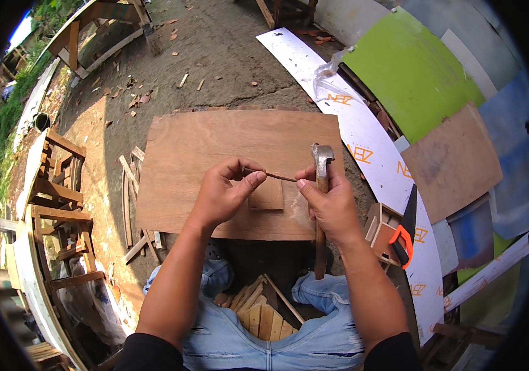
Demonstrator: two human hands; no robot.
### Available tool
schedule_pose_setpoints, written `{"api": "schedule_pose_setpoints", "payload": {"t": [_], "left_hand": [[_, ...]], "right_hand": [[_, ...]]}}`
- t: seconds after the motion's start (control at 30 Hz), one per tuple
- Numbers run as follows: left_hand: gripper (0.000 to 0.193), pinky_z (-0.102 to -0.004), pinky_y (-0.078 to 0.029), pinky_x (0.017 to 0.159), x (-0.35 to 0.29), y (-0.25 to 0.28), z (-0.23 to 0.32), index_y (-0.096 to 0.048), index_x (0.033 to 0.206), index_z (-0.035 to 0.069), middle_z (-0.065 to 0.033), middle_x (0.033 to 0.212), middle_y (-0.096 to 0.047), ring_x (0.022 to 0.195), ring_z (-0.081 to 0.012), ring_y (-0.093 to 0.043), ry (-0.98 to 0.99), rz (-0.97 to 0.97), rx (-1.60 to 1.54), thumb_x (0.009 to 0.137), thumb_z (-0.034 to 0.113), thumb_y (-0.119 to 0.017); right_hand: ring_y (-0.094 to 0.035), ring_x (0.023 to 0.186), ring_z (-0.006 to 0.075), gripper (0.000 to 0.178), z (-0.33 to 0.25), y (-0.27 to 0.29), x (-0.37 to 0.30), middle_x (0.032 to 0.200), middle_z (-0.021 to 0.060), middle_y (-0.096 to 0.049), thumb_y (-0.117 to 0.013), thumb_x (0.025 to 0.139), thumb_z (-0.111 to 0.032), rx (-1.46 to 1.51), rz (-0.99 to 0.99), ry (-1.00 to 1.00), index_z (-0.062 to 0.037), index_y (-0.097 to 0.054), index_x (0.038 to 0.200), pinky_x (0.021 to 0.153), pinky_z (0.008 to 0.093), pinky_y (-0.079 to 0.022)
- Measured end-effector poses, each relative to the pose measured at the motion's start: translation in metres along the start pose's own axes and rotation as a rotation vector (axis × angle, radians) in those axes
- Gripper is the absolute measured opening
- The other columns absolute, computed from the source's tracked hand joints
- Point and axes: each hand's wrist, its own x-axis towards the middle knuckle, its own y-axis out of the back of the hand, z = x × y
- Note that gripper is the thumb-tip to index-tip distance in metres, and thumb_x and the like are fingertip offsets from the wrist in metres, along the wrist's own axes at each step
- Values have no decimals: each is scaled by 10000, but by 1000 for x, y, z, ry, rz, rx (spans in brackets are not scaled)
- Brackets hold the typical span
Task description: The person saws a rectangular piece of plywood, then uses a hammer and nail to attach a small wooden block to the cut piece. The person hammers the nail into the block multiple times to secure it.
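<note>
A thin, dark, slightly bent rod (281,178) stretches between my two hands above a brown plywood sheet (184,148); whether it is wire or a long nail I cannot tell. One end is pinched between the thumb and fingers of my left hand (222,191). The thumb and forefinger of my right hand (335,207) hold the other end. That same hand grips a hammer (322,162) upright, its metal head above the fist and its wooden handle hanging below. Beneath the rod, a small square wood piece (267,199) lies on the sheet.
To the right, an orange-handled handsaw (404,238) leans by a small wooden box (380,232) and a long white printed board (369,139). Wooden frames (60,204) stand at left near loose sticks (130,179). Slatted wood (264,321) lies between my knees.
</note>
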Motion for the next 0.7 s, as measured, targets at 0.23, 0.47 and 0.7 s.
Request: {"api": "schedule_pose_setpoints", "payload": {"t": [0.23, 0.47, 0.7], "left_hand": [[174, -307, -563, 868, 6, -11, 2, -561, 1129, 52, -127, 1181, -719, 982, -174, -709, 138, 27, -506, 1049, 202, -594], [182, -320, -579, 865, 8, -5, -8, -578, 1200, 40, -75, 1066, -702, 992, -181, -705, 13, 159, -466, 1049, 140, -582], [172, -327, -573, 928, 10, -10, -27, -594, 1205, 34, -85, 1086, -704, 1045, -188, -690, -90, 136, -242, 1035, 49, -572]], "right_hand": [[-577, 854, 70, 186, 4, -23, 8, 926, -2, -635, -716, 924, -46, -64, -28, -3, 13, -634, 1080, 767, 273, -496], [-524, 605, 46, 144, -3, -28, 8, 814, -22, -632, -705, 931, -84, -122, -20, -44, -8, -652, 1041, 527, 240, -433], [-445, 458, 29, 136, -4, -13, 7, 745, -26, -602, -694, 936, -87, -4, 69, -25, -36, -628, 1043, 401, 222, -349]]}}
